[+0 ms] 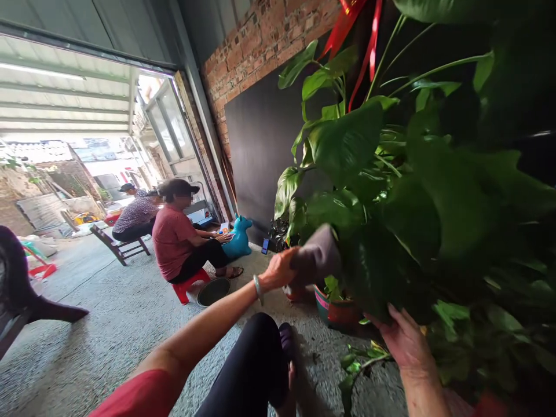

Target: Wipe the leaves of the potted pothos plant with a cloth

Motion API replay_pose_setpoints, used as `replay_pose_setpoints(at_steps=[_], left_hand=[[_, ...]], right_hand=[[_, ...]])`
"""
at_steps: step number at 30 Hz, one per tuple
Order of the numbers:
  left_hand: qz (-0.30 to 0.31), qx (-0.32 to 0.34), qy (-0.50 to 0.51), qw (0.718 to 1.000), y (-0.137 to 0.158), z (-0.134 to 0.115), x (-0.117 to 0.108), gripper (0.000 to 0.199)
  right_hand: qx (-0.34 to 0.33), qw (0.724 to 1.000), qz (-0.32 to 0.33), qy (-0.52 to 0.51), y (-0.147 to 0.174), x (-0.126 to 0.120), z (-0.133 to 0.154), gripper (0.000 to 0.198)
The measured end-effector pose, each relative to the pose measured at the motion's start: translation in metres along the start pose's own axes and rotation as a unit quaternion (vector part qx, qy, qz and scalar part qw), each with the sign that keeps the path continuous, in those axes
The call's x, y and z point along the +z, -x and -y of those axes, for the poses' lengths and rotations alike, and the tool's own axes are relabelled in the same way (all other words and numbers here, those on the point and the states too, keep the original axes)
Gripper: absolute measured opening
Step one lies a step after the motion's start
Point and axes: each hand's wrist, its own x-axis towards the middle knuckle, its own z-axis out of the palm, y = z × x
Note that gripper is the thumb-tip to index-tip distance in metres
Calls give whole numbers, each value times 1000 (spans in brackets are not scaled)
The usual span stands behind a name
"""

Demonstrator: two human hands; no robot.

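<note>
A big potted plant (417, 191) with broad dark green leaves fills the right side. My left hand (280, 269) grips a grey cloth (317, 258) and presses it onto a leaf. My right hand (402, 336) reaches under a large leaf (373, 272), fingers spread against its underside, supporting it. The plant's pot (336, 313) is colourful and stands on the concrete floor just beyond my knee.
Two seated people (174, 243) are by the wide doorway at left, one on a red stool (186, 286). A blue toy animal (238, 237), a round pan (212, 291) and a wooden chair (117, 246) are near them. A dark chair (26, 295) is at far left.
</note>
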Motion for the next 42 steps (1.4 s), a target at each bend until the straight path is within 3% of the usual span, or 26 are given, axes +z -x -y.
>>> replay_pose_setpoints(at_steps=[3,5,8,11,13,15,18,20,23,25,27,30,32,34,37,39,40,42], left_hand=[[86,-19,-6,996,19,11,5,59],[86,-23,27,996,24,-1,-11,60],[-31,9,77,996,12,-25,-39,62],[-130,45,61,989,-8,-30,-42,60],[-85,32,23,996,-12,-19,-27,60],[38,-1,-24,999,-3,-5,-10,61],[211,-26,-34,977,22,3,2,58],[224,-22,3,974,30,-4,-2,55],[104,5,37,994,17,-21,-1,57],[29,29,28,999,-2,-23,17,63],[22,28,0,999,-16,-14,52,71],[111,-28,-40,993,-14,8,106,66],[180,-46,-44,982,0,15,117,52],[259,-37,-26,965,16,8,97,43],[389,-19,60,919,28,-27,28,45],[419,-50,128,897,25,-57,-12,52],[369,-62,162,913,21,-71,-24,54],[204,-45,236,949,10,-93,-25,58]], right_hand=[[-9,999,-18,27,-2,-9,-2,36],[-16,999,-15,43,-3,-15,-2,29],[-12,999,-6,49,-5,-15,2,27],[2,1000,-19,14,-4,-5,4,39],[11,1000,-29,-2,-1,2,3,45],[14,999,-37,-4,1,5,3,46],[5,999,-51,-7,1,-1,3,46],[-13,998,-53,-15,-2,-9,7,41],[-32,998,-44,-26,-4,-18,15,31],[-28,998,-43,-42,-2,-17,21,32],[-19,997,-43,-67,1,-11,25,36],[-13,996,-30,-84,6,-2,27,40],[-13,997,-17,-77,8,1,27,41],[-9,998,-8,-62,8,0,27,41],[-8,999,-6,-38,4,-4,23,38],[-16,1000,-8,-23,2,-4,18,36],[-24,999,-10,-19,1,-4,16,35],[-38,999,-11,-16,1,-2,11,34]])
